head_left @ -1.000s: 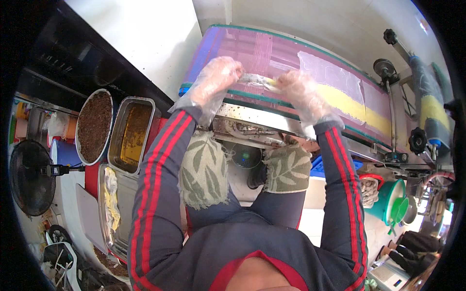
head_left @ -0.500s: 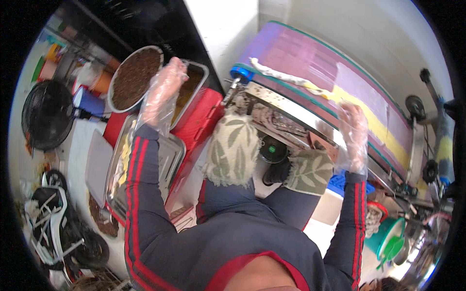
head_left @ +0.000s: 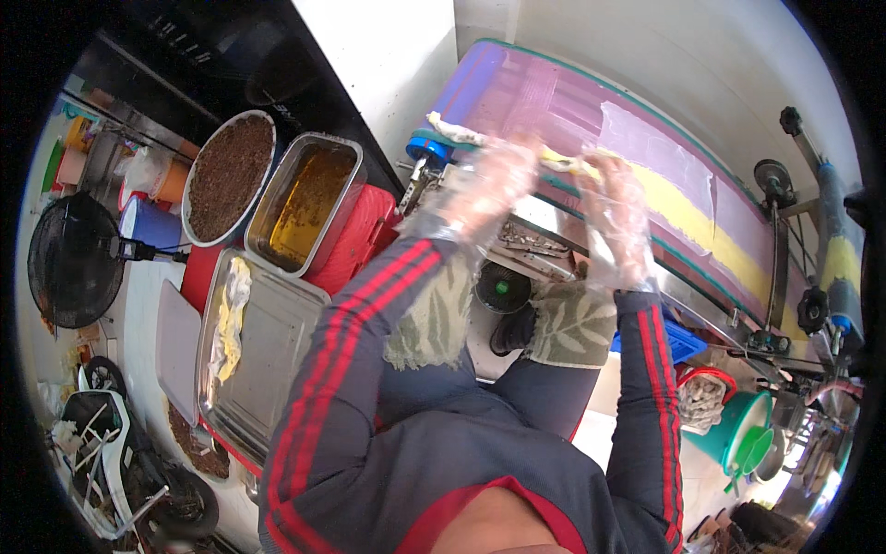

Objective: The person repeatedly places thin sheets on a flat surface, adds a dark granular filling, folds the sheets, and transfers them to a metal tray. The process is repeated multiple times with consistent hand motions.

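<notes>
A thin roll of white and yellow dough [head_left: 452, 130] lies along the near edge of a purple conveyor belt [head_left: 531, 92]. My left hand [head_left: 503, 174], in a clear plastic glove, is over the middle of the roll; motion smears its fingers. Closer to the roll's right end, my gloved right hand [head_left: 616, 198] has its fingers bent onto the dough. A flat sheet, part pale and part yellow dough [head_left: 678, 208], stretches along the belt to the right of that hand.
To the left stand a tub of dark brown crumbs [head_left: 226, 180], a metal pan of yellow oil [head_left: 306, 205] and a metal tray [head_left: 281, 355] holding a dough roll [head_left: 231, 319]. A black fan [head_left: 78, 258] is farther left. Rollers [head_left: 838, 258] rise at the belt's right end.
My left hand has swung right from above the oil pan and crumb tub to the dough roll. My right hand has moved left along the roll.
</notes>
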Available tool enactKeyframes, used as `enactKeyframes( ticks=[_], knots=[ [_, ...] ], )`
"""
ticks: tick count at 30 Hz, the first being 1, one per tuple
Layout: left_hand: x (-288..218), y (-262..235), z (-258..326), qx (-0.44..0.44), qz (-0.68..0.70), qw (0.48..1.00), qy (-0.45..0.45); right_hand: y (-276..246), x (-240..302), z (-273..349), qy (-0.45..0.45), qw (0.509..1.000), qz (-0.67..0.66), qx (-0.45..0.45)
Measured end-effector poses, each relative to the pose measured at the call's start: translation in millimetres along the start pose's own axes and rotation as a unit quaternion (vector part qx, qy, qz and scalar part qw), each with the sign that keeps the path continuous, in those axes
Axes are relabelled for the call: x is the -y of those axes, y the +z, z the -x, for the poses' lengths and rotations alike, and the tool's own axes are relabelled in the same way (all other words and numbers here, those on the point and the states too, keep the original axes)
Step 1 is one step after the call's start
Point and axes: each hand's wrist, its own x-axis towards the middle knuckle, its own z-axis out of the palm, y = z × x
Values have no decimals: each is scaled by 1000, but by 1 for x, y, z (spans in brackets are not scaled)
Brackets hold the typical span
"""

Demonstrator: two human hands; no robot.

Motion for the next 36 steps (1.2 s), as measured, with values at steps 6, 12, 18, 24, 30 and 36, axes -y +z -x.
enactKeyframes(
  ticks=[6,12,18,24,30,36],
  knots=[
    [49,-23,1,-28,-87,980,175,30,11,-26,-46,983,128,124],
    [97,-93,-7,85,-303,949,3,42,6,-31,-193,981,-18,29],
    [2,-50,-17,183,-7,983,21,-65,-62,61,-67,997,26,24],
    [-113,101,33,284,363,861,213,-214,-101,217,19,977,212,-29],
    [-187,225,83,425,37,782,455,-197,-200,389,414,855,267,162],
    [-139,87,67,124,60,931,339,-56,-254,505,367,821,206,385]
  ],
)
